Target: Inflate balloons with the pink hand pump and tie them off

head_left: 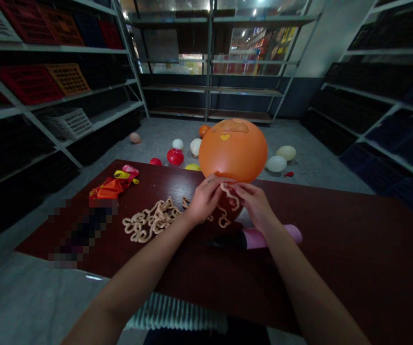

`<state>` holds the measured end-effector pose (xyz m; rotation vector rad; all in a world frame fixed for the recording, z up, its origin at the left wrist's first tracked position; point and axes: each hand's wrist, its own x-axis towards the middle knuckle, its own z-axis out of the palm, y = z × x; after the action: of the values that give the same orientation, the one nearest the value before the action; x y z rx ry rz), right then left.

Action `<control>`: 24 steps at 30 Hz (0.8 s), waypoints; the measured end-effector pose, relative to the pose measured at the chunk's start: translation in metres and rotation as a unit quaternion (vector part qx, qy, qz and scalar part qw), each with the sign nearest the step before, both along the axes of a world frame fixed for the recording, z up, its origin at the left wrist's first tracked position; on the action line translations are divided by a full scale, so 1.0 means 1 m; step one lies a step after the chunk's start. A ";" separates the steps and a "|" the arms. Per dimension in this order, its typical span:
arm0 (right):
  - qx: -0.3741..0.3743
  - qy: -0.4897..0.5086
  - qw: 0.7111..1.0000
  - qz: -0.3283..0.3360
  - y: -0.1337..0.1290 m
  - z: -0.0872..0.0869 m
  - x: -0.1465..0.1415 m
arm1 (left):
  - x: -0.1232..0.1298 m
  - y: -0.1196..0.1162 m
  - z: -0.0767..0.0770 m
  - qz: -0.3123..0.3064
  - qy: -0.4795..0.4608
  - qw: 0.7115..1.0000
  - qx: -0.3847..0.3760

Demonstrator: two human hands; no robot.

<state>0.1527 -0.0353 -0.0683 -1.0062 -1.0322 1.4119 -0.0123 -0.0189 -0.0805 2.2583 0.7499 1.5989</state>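
A large inflated orange balloon (232, 155) with a printed pattern on top stands over the table's far edge, its neck toward me. My left hand (206, 197) is closed at the balloon's neck, which its fingers mostly hide. My right hand (254, 203), just beside it, pinches a beige cord (232, 195) near the neck. The cord loops below my fingers, and more of it lies in a loose pile (154, 220) left of my left hand. Under my right forearm lies a pink hand pump (255, 238) with a black nozzle end pointing left.
Flat orange, yellow and pink balloons (111, 187) lie at the far left of the dark red table (321, 258), near a blurred-out item (87, 232). Several inflated balloons (175, 156) rest on the grey floor beyond. Shelves with crates (28, 84) line the sides.
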 end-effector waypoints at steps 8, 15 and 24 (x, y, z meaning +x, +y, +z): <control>0.012 0.116 0.993 0.022 -0.001 0.000 0.002 | 0.003 -0.006 -0.002 0.035 -0.005 0.999 -0.012; 0.021 0.129 0.991 -0.013 0.000 0.001 0.001 | -0.009 -0.005 0.006 -0.040 0.159 0.981 0.100; 0.029 0.145 0.989 -0.018 -0.003 0.008 0.002 | -0.011 -0.007 0.012 -0.030 0.187 0.968 0.165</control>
<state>0.1547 -0.0381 -0.0598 -0.7465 -0.8321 1.4398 -0.0231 -0.0256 -0.0683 2.8430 0.5189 1.3673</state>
